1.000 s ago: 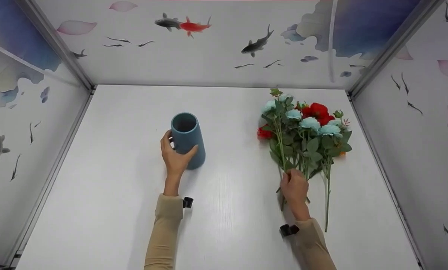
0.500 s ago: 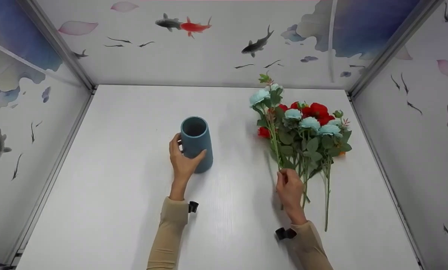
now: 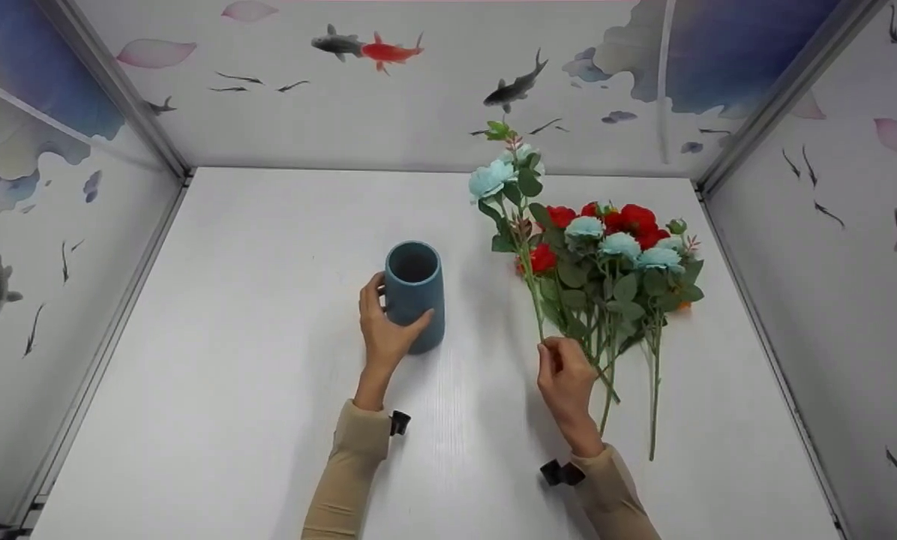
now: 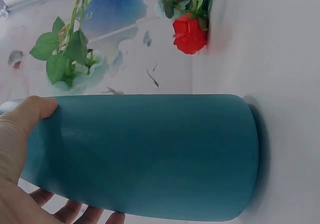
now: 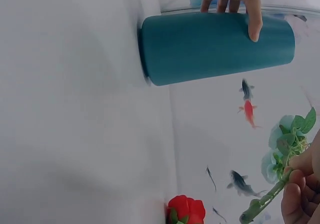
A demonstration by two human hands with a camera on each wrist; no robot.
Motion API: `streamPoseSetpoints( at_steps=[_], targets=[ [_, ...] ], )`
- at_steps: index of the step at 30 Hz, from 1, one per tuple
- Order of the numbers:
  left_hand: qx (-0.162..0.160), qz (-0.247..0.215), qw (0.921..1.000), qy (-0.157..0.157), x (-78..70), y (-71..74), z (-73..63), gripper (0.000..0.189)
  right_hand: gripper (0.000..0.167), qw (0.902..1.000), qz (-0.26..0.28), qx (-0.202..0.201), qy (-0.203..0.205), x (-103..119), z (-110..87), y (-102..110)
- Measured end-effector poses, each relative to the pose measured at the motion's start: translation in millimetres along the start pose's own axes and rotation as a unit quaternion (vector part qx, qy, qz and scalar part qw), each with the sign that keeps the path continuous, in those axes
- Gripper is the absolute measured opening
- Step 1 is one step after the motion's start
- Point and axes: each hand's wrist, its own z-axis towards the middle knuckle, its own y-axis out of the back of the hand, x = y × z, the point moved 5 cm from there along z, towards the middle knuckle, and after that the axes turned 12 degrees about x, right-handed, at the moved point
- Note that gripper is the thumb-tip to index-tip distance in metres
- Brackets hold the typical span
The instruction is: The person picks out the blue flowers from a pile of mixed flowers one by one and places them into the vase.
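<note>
A tall teal vase point(image 3: 418, 307) stands upright left of the flowers in the head view. My left hand point(image 3: 388, 330) grips its side near the top, thumb on the near face and fingers round the left. In the left wrist view the vase point(image 4: 150, 154) fills the middle, its base at the table. My right hand point(image 3: 567, 379) pinches the stem of a light-blue artificial flower point(image 3: 492, 180), raised and leaning left. The right wrist view shows the cut end of that stem point(image 5: 262, 204) sticking out past the fingers.
Several artificial flowers, red and light blue with green leaves point(image 3: 625, 289), lie in a bunch on the right of the white table point(image 3: 216, 360), stems toward me. Printed walls with fish point(image 3: 520, 82) enclose the back and both sides.
My left hand has brought the vase to the right and slightly nearer. My right hand has lifted the light-blue flower out from the bunch and moved it left.
</note>
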Motion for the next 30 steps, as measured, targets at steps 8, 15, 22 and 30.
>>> streamPoseSetpoints(
  at_steps=[8,15,22,30],
  targets=[
    [0.005,-0.003,0.9999,-0.01,-4.9,-9.5,-5.1,0.083,0.004,0.9999,0.01,0.002,0.007,14,1.8,-2],
    [0.006,-0.008,0.9999,-0.01,-6.8,-14.4,-7.8,0.083,0.012,0.9988,0.035,-0.016,0.031,24,3.9,-2],
    [0.019,-0.005,0.9998,-0.003,-8.9,-20.1,-10.1,0.084,0.016,0.997,0.048,-0.034,0.05,36,5.9,0],
    [-0.048,-0.018,0.9962,-0.071,-33.5,-5.0,-10.2,0.063,0.017,0.9939,0.056,-0.045,0.083,49,5.8,0]
  ],
)
